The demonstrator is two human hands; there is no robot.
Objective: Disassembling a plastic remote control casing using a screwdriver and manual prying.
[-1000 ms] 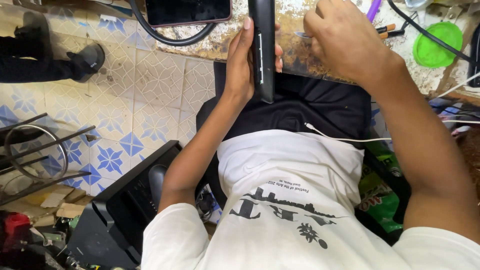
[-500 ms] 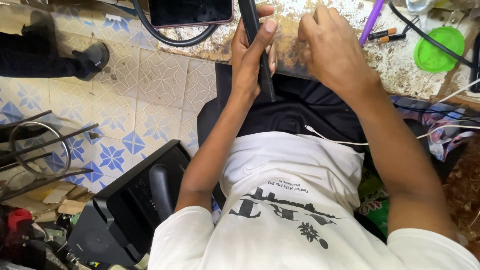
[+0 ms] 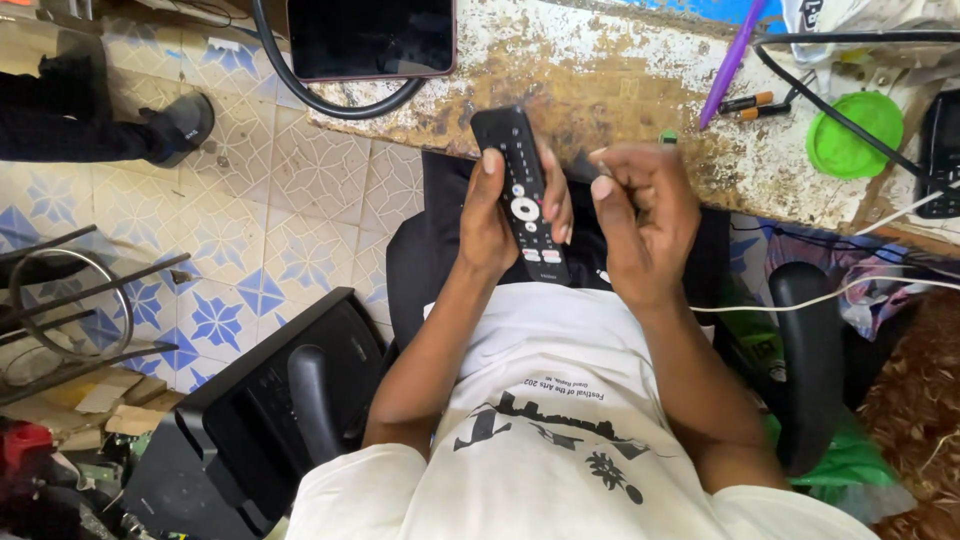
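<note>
We hold the black remote control (image 3: 522,195) in our left hand (image 3: 490,225), face up, just in front of the near edge of the worn table (image 3: 600,90) and above our lap. The left fingers (image 3: 556,205) wrap around its right edge and the thumb lies along its left edge, so the grip is firm but narrow. Our right hand (image 3: 640,225) hovers just beside the remote, not touching it, its fingers curled loosely inward with the tips pinched together; we cannot tell whether they hold anything small.

As we judge it, the main risk is the remote slipping: it is held only at its lower half, and a press from the right hand near the top could tip it out toward the tiled floor (image 3: 250,220). The white cable (image 3: 800,300) crossing by our right forearm could snag if that arm swings. A tablet (image 3: 370,38) and a green lid (image 3: 855,135) lie on the table, well apart from our hands.
</note>
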